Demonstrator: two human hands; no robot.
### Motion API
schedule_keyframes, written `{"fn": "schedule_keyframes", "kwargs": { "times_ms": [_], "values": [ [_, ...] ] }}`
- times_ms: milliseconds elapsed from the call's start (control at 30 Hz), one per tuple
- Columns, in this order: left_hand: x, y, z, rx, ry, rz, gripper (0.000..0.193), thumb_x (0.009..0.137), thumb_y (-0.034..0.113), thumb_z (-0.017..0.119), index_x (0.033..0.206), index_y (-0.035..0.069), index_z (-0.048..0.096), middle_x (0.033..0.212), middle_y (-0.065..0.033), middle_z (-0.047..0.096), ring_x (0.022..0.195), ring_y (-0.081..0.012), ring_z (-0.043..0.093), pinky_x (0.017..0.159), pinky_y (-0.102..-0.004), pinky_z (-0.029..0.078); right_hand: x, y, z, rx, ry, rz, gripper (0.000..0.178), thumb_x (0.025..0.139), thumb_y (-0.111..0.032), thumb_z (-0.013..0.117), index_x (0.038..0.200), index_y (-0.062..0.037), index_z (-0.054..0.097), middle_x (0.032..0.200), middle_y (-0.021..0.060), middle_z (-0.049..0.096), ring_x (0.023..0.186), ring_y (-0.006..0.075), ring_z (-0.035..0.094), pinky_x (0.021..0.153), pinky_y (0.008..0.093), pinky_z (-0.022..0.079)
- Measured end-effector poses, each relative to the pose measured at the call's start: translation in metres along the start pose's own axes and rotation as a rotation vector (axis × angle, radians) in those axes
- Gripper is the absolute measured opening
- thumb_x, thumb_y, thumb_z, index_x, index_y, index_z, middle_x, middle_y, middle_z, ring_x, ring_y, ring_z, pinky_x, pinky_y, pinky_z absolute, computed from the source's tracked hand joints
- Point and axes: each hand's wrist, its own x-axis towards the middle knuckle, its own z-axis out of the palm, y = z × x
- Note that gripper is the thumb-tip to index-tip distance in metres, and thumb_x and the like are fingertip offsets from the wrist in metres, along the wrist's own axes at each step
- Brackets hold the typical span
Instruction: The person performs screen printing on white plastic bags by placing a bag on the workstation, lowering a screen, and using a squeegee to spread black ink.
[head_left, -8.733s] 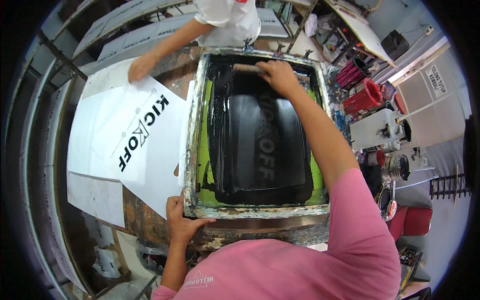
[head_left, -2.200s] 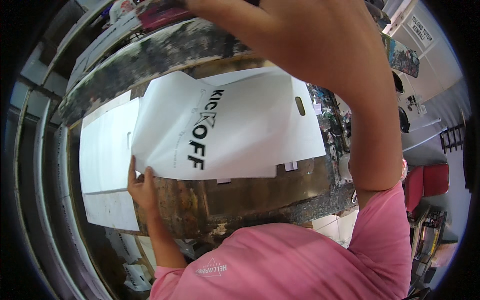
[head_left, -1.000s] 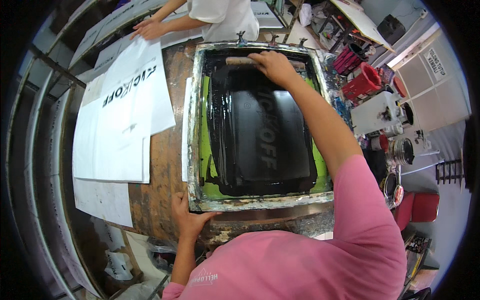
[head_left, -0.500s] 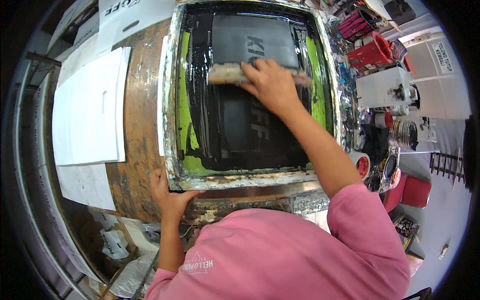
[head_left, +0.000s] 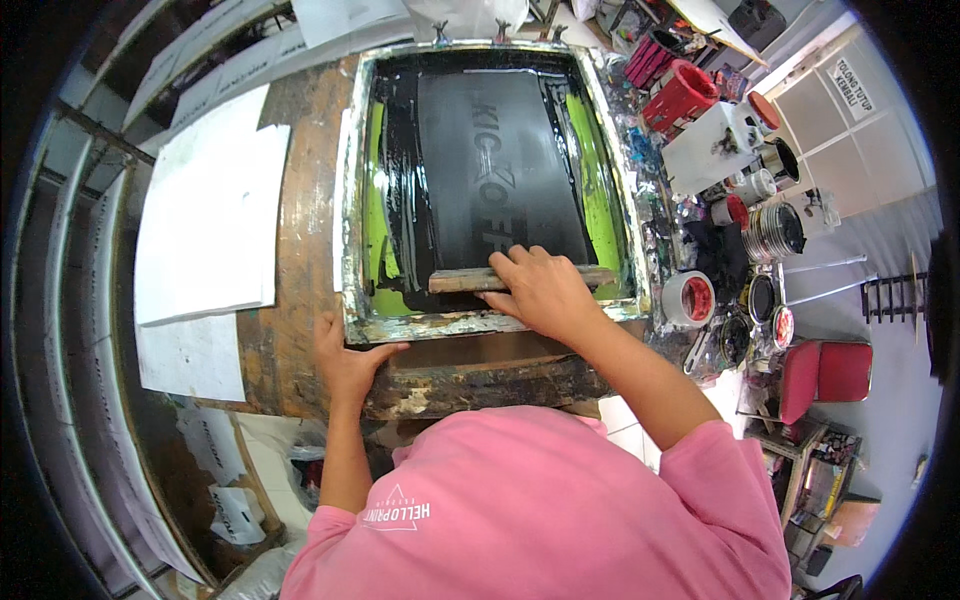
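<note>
A screen printing frame (head_left: 470,325) lies on the wooden table, its rim crusted with old paint. Inside is the mesh (head_left: 455,180), coated with black ink, with dark lettering on it and green strips along both sides. Across its near end stands a wooden-handled squeegee (head_left: 460,281). My right hand (head_left: 545,290) is closed around the middle of that handle; the blade's edge is hidden. Round the frame's near left corner fits my left hand (head_left: 350,365), thumb along the front side and fingers at the left side.
White sheets (head_left: 210,220) are stacked on the wooden table (head_left: 305,210) to the left. Along the right stand a red bucket (head_left: 680,95), a translucent container (head_left: 710,150), tins (head_left: 772,232) and a tape roll (head_left: 689,298). A red chair (head_left: 842,372) stands farther right.
My right hand has pulled the squeegee toward me, from mid-mesh to the near end. Behind it the mesh looks greyer and the lettering shows more fully. My left hand stays at the corner.
</note>
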Motion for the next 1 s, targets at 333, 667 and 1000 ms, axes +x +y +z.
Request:
{"fn": "schedule_keyframes", "kwargs": {
  "times_ms": [333,667,1000],
  "values": [
    [0.018,0.060,-0.030,-0.794,0.217,-0.035,0.092,0.074,0.011,0.101,0.152,-0.001,0.052,0.141,-0.0097,0.062,0.121,-0.0187,0.063,0.104,-0.0349,0.052,-0.022,-0.052,-0.086,-0.116,0.425,0.014,0.046,0.088,-0.031,0.077,0.125,-0.0062,0.065,0.112,0.0129,0.062,0.109,0.0327,0.060,0.109,0.0609,0.037],
    [0.055,0.063,0.018,0.666,-0.119,0.066,0.112,0.093,0.077,0.064,0.172,0.008,0.025,0.172,-0.0309,0.026,0.162,-0.0484,0.020,0.126,-0.0731,0.005,0.082,-0.036,-0.256,-0.104,0.583,-0.068,0.042,0.097,-0.044,0.065,0.107,-0.0032,0.068,0.078,0.0141,0.065,0.075,0.0321,0.063,0.077,0.0472,0.046],
    [0.027,0.042,0.045,0.611,-0.333,-0.010,0.123,0.089,0.091,0.050,0.171,0.002,0.027,0.179,-0.0238,0.017,0.166,-0.0458,0.006,0.118,-0.0808,-0.014,0.105,-0.031,-0.278,-0.085,0.617,-0.074,0.043,0.097,-0.043,0.064,0.091,-0.0004,0.068,0.068,0.0137,0.064,0.065,0.0291,0.061,0.067,0.0443,0.047]
  ]
}}
